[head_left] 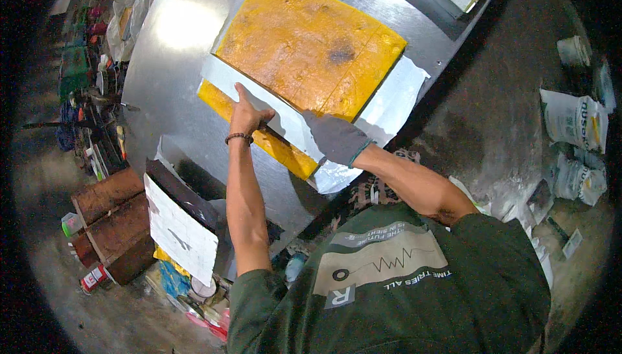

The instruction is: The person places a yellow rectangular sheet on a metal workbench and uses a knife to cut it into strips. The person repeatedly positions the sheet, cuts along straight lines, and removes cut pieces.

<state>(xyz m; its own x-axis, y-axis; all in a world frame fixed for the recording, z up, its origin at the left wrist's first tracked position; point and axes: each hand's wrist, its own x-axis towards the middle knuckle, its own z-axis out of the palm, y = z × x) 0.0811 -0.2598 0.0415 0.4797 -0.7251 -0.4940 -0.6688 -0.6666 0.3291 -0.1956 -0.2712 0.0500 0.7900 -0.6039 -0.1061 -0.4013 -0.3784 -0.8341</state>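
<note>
A thick yellow slab [311,43] with brownish, glossy patches lies on a white sheet [395,98] on the metal table. Along its near side lies a flat, pale straight strip [227,77], and a narrow yellow band [285,150] shows beyond the strip's near edge. My bare left hand [246,114] presses on the strip, index finger stretched forward and thumb spread to the right. In a grey glove, my right hand [337,140] rests at the strip's right end, against the slab's near edge. Its fingers are bunched together; anything inside them is hidden.
The metal table [168,75] reaches out to the left and far side. Near its left front corner stand a white board [181,224] and brown blocks [120,224]. White bags [573,121] sit on the floor at right. Mixed items crowd the left side.
</note>
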